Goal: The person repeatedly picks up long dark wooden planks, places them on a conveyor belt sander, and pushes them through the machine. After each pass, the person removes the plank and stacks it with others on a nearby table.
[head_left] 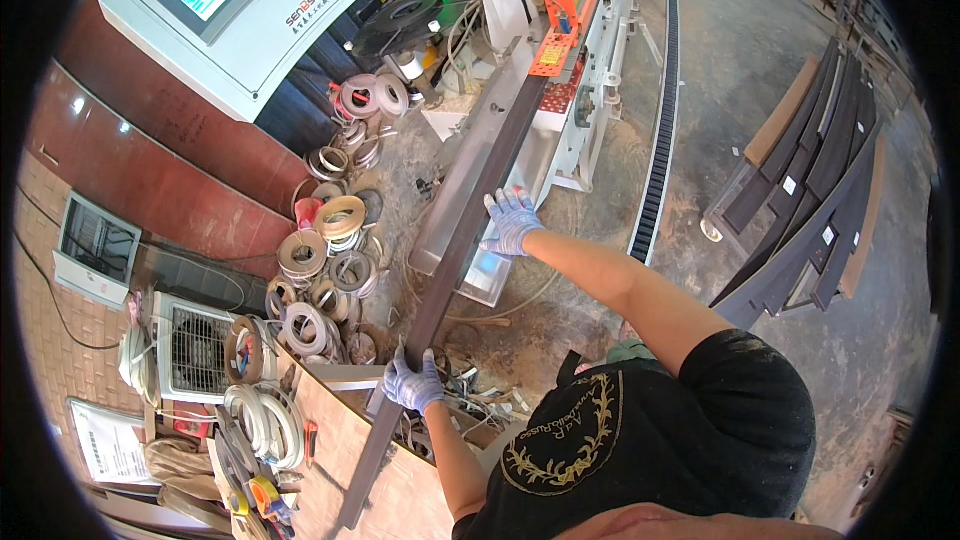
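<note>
Grey concrete floor (760, 50) is stretching across the right of the room, while brick wall (70, 370) and rust-red panels (200, 170) are closing off the left. A white cabinet (250, 60) is showing a lit screen at upper left. On the right, dark boards (800, 200) are lying stacked in rows. A pale wooden tabletop (410, 502) is filling the lower left, carrying cable coils and a yellow tape roll toward its left side. A long dark strip (448, 280) is running from over this tabletop, across a silver metal bed (442, 225), up to an orange guard (552, 55). Rolls of edging (342, 238) are crowding the floor left of the bed. The left grip (413, 383), gloved, is resting over the strip's nearer part; whether it is clenching, I cannot tell. The right grip (513, 220), also gloved, is lying unclenched against the strip's right edge, farther up, fingers extended.
</note>
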`<state>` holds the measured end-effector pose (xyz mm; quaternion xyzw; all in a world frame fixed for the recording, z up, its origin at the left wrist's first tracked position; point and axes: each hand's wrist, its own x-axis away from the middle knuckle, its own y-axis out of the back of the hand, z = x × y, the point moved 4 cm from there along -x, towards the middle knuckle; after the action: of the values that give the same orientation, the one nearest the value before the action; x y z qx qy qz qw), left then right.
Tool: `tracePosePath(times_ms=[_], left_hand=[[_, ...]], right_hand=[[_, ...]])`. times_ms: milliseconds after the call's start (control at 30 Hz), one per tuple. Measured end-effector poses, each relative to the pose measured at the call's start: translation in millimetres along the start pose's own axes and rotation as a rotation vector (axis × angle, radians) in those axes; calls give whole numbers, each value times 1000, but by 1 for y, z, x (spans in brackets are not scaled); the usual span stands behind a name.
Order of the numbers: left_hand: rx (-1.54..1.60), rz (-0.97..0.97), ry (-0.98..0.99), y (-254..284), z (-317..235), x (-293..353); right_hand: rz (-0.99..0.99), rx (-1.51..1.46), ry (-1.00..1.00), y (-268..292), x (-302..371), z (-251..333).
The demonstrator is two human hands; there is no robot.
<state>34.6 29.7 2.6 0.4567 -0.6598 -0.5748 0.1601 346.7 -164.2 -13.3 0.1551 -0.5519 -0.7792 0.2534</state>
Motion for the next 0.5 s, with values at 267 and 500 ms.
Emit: tracePosePath(times_ms=[267, 500], left_hand=[[13, -24, -19, -1, -4, 0], [2, -10, -24, -4, -5, -2]], right_hand=[[-4, -6, 0, -1, -3, -4], [-7, -13, -1, 1, -4, -6]])
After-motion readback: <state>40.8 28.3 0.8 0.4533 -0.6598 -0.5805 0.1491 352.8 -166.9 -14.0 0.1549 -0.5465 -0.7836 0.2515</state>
